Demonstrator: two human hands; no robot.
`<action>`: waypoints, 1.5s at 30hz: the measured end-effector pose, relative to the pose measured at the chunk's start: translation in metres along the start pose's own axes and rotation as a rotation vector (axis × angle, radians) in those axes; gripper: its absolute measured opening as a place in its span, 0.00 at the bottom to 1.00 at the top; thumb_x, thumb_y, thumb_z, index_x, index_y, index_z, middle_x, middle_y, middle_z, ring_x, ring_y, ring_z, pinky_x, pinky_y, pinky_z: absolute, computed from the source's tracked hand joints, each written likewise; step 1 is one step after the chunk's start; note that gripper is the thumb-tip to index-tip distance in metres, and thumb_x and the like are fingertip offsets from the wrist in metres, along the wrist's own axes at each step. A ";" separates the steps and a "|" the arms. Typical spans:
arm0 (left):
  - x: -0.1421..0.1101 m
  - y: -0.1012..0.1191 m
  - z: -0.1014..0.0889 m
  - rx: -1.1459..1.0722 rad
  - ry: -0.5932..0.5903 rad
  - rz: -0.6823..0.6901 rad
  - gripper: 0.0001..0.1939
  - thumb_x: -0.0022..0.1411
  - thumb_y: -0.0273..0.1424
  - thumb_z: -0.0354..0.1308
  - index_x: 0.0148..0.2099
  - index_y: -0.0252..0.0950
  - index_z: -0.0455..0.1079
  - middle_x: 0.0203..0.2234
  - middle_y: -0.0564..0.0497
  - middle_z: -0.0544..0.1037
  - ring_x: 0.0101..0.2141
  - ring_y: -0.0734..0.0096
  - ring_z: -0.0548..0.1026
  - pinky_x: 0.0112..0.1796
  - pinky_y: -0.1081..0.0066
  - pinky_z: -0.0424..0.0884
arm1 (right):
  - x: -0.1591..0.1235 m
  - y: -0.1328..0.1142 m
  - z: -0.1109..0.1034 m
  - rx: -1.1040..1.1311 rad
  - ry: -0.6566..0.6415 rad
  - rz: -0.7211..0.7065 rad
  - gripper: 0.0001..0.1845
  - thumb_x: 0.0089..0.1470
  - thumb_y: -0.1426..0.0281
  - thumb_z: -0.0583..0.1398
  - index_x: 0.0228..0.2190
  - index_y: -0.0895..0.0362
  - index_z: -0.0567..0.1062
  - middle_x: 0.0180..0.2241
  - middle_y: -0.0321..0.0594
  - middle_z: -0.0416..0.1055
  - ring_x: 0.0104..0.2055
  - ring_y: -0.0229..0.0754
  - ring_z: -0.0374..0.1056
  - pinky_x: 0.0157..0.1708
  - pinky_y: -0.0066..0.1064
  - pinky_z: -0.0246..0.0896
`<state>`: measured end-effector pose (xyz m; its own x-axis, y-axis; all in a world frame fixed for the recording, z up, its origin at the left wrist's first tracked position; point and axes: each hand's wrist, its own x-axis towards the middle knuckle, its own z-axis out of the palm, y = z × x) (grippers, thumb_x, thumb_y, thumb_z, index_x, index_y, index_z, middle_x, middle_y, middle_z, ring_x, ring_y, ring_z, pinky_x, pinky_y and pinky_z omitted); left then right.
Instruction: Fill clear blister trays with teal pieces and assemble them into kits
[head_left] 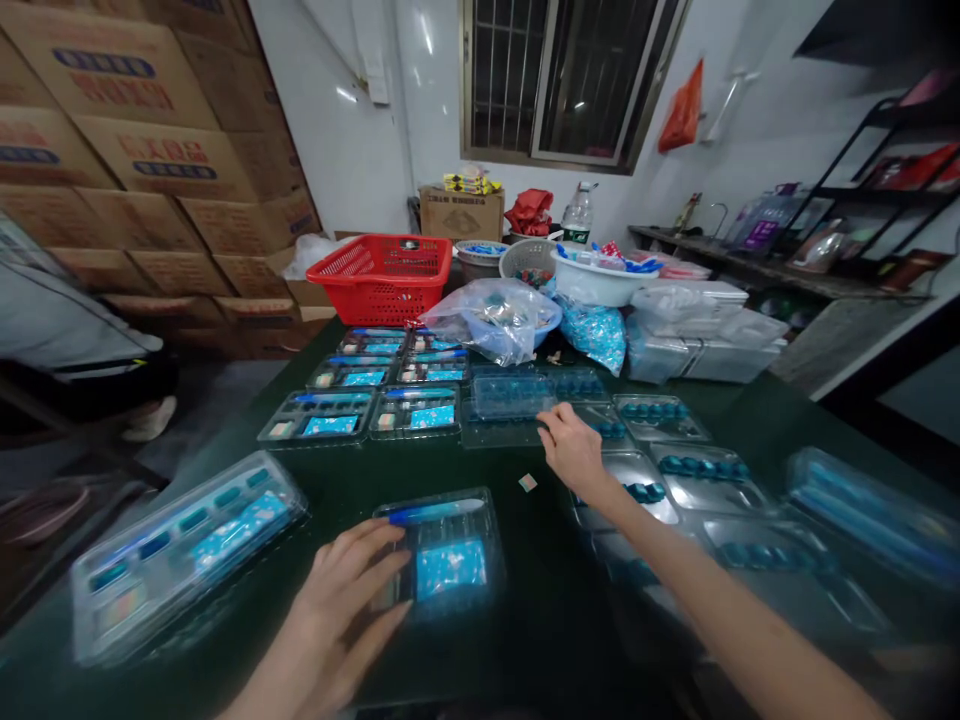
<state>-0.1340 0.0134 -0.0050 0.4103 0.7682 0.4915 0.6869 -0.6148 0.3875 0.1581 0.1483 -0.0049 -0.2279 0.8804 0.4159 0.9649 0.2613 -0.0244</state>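
While reaching, left hand point(341, 610) fingers wide over plastic tray point(450, 570), right hand point(574, 450) fingers narrow at another tray point(510, 397)

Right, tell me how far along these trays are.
Done-looking: clear plastic trays far left, filled with blue-capped tubes and blue cards. In hand: the left hand rests on a similar clear tray. Left: clear trays on the right showing only rows of teal round pieces, right hand nearest.
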 end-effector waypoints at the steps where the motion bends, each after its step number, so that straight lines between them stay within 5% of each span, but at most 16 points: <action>1: -0.001 -0.001 0.000 0.007 0.003 -0.002 0.18 0.54 0.25 0.54 0.49 0.41 0.63 0.48 0.42 0.66 0.51 0.52 0.60 0.43 0.55 0.63 | 0.012 0.004 0.005 -0.015 0.012 -0.011 0.12 0.54 0.72 0.52 0.41 0.57 0.68 0.40 0.45 0.63 0.38 0.42 0.60 0.31 0.29 0.52; 10: -0.010 -0.017 -0.005 -0.004 -0.004 -0.038 0.20 0.52 0.26 0.57 0.49 0.41 0.64 0.47 0.45 0.67 0.49 0.56 0.64 0.45 0.61 0.66 | 0.045 0.008 0.040 -0.130 0.020 -0.280 0.05 0.48 0.79 0.54 0.26 0.59 0.69 0.29 0.43 0.65 0.34 0.42 0.57 0.31 0.32 0.45; 17: 0.004 -0.010 -0.011 -0.282 0.040 -0.297 0.14 0.52 0.28 0.57 0.43 0.41 0.69 0.45 0.47 0.69 0.44 0.59 0.68 0.42 0.67 0.67 | 0.046 0.011 0.037 -0.137 0.134 -0.386 0.07 0.50 0.80 0.53 0.26 0.59 0.68 0.28 0.42 0.64 0.34 0.42 0.55 0.28 0.30 0.43; 23: 0.048 0.005 -0.001 -1.026 0.115 -0.834 0.18 0.56 0.35 0.55 0.49 0.36 0.63 0.43 0.42 0.72 0.38 0.60 0.73 0.34 0.67 0.69 | 0.020 -0.024 0.009 -0.079 0.257 -0.463 0.11 0.53 0.79 0.50 0.23 0.58 0.68 0.25 0.40 0.61 0.31 0.40 0.53 0.27 0.30 0.42; 27: 0.072 0.014 0.004 -1.531 0.187 -0.899 0.19 0.58 0.36 0.51 0.50 0.32 0.59 0.44 0.35 0.70 0.39 0.52 0.73 0.33 0.61 0.69 | -0.011 -0.066 -0.019 0.030 0.329 -0.632 0.08 0.54 0.75 0.52 0.25 0.56 0.69 0.23 0.36 0.60 0.29 0.38 0.53 0.27 0.31 0.43; 31: 0.065 0.017 0.003 -1.711 0.269 -0.820 0.17 0.60 0.32 0.47 0.52 0.35 0.56 0.42 0.37 0.71 0.39 0.52 0.73 0.34 0.61 0.68 | -0.038 -0.096 -0.031 0.143 0.404 -0.759 0.05 0.52 0.76 0.54 0.27 0.57 0.69 0.24 0.36 0.62 0.28 0.38 0.55 0.26 0.32 0.45; 36: 0.035 0.013 -0.003 -1.714 0.301 -0.736 0.21 0.61 0.28 0.43 0.57 0.39 0.49 0.42 0.37 0.71 0.40 0.52 0.72 0.35 0.60 0.67 | -0.058 -0.116 -0.032 0.259 0.424 -0.675 0.07 0.49 0.79 0.55 0.32 0.58 0.69 0.37 0.44 0.66 0.42 0.45 0.60 0.36 0.37 0.54; 40: 0.019 0.012 -0.014 -1.704 0.309 -0.737 0.22 0.61 0.27 0.42 0.58 0.40 0.47 0.42 0.38 0.71 0.39 0.54 0.73 0.31 0.62 0.67 | -0.067 -0.118 -0.057 0.542 0.339 -0.591 0.16 0.49 0.72 0.58 0.42 0.55 0.67 0.48 0.48 0.60 0.51 0.51 0.55 0.46 0.45 0.52; 45: 0.007 0.017 -0.026 -1.634 0.288 -0.744 0.22 0.61 0.29 0.42 0.58 0.40 0.48 0.42 0.39 0.71 0.36 0.54 0.73 0.28 0.63 0.68 | -0.058 -0.104 -0.071 1.081 0.065 0.025 0.24 0.51 0.62 0.56 0.49 0.54 0.60 0.48 0.49 0.60 0.48 0.50 0.59 0.41 0.42 0.59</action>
<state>-0.1347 0.0040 0.0251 0.1000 0.9913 -0.0860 -0.6278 0.1299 0.7674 0.0801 0.0417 0.0375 -0.1714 0.8760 0.4508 0.3363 0.4821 -0.8090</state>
